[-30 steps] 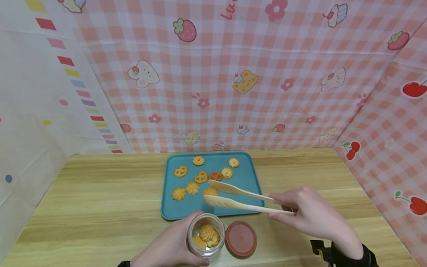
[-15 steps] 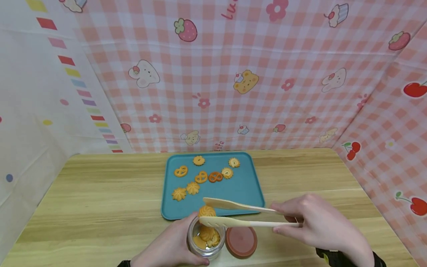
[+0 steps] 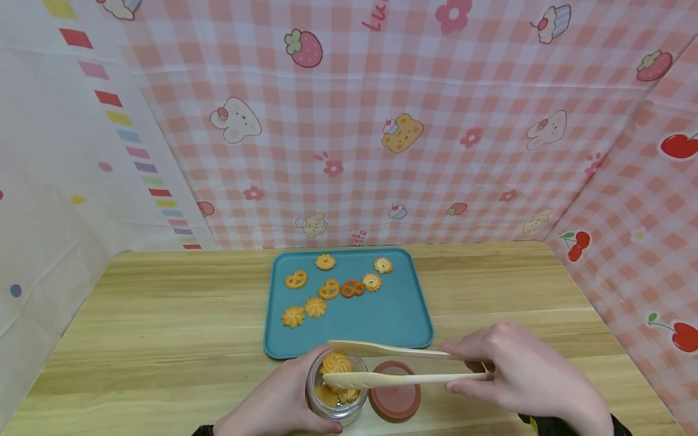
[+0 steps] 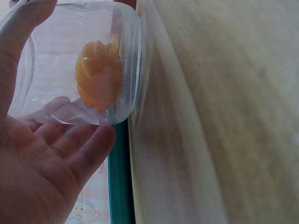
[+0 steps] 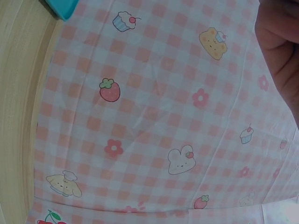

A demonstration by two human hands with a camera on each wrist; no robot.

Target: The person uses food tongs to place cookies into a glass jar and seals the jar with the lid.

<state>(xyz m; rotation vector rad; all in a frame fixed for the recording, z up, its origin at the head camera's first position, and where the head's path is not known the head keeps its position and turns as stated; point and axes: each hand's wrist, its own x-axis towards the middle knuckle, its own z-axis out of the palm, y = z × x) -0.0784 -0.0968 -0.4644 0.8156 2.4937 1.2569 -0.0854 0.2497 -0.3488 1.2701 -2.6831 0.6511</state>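
The left hand (image 3: 289,395) curls round a clear jar (image 3: 349,413) that holds cookies (image 3: 327,397). The right hand (image 3: 507,367) grips pale tongs (image 3: 389,380), their 2 tips over the jar's mouth with 1 swirled cookie (image 3: 335,363) between them; whether both tips touch it cannot be told. A reddish-brown lid (image 3: 395,401) lies just beside the jar, partly beneath the tongs. Beyond, a teal tray (image 3: 382,321) bears 3 pretzels (image 3: 296,279) and 5 biscuits (image 3: 315,307). Behind the wooden table (image 3: 185,315) hangs a checked cloth (image 3: 354,121).
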